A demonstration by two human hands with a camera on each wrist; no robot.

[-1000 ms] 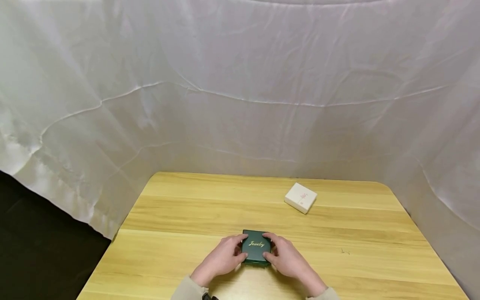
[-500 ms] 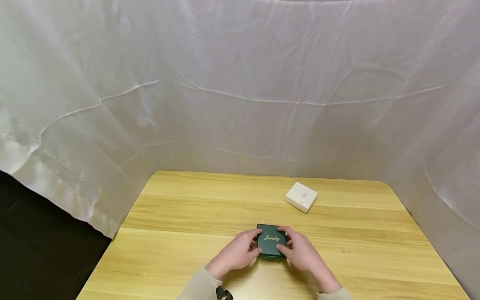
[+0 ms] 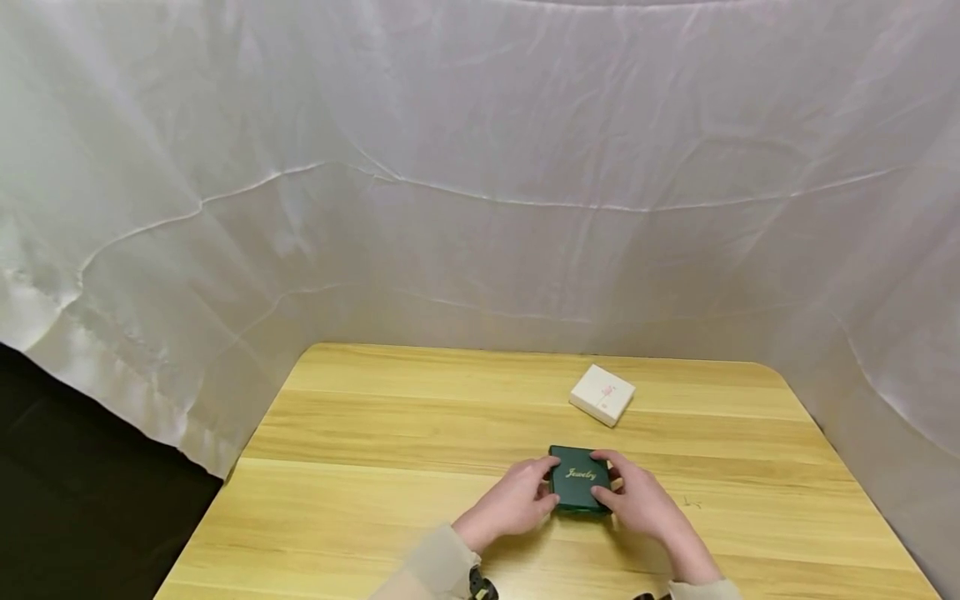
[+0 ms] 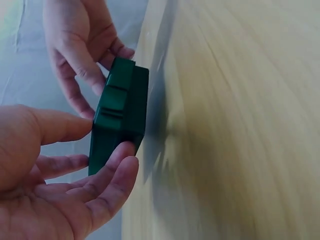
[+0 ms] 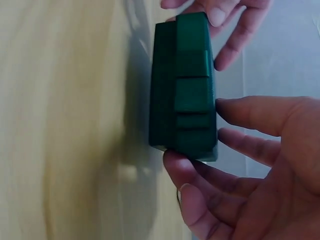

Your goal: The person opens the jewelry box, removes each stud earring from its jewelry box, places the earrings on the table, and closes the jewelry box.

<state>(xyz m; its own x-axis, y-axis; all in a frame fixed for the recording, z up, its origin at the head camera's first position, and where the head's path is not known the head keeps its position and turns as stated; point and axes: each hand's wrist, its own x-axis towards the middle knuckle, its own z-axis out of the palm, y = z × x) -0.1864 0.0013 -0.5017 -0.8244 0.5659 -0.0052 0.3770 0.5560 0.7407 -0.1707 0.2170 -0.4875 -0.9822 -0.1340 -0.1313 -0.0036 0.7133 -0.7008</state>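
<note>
Green jewelry box [image 3: 580, 482], on the near side of the white box [image 3: 602, 395], is between left hand [image 3: 516, 500] and right hand [image 3: 639, 498], whose partly curled fingers grip its 2 opposite sides.

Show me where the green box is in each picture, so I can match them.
Head: the green box is below and right of centre, between the left hand and right hand.
Left wrist: left of centre, seen side-on.
Right wrist: above and slightly right of centre, also side-on.
Shared landmark: the wooden tabletop, along the right in the left wrist view, the left in the right.
</note>
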